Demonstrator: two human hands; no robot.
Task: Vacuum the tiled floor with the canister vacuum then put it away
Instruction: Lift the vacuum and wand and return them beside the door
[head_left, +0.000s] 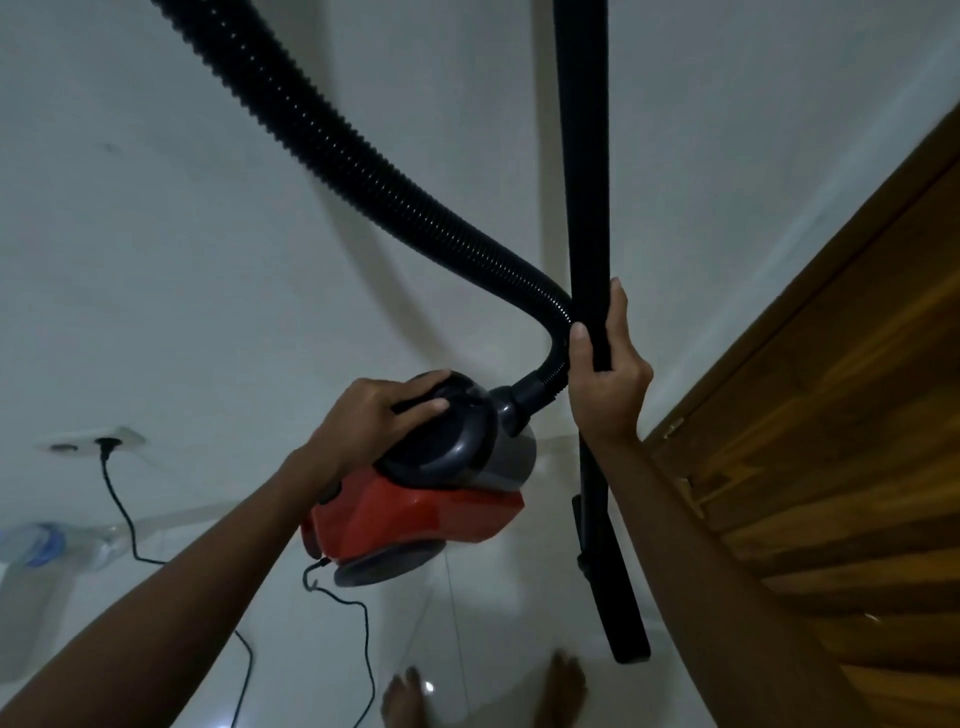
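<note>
Red glossy canister vacuum (415, 514) (ribbed hose (332, 161)) gripped by left hand (374, 415); right hand (605, 384) seemingly clasps smooth wand (587, 156).

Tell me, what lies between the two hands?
In the head view, the hose cuff and grey canister top lie between the left hand and the right hand, which grips the wand.

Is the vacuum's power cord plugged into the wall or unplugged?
Plugged in: the cord runs from the vacuum to the wall socket.
</note>
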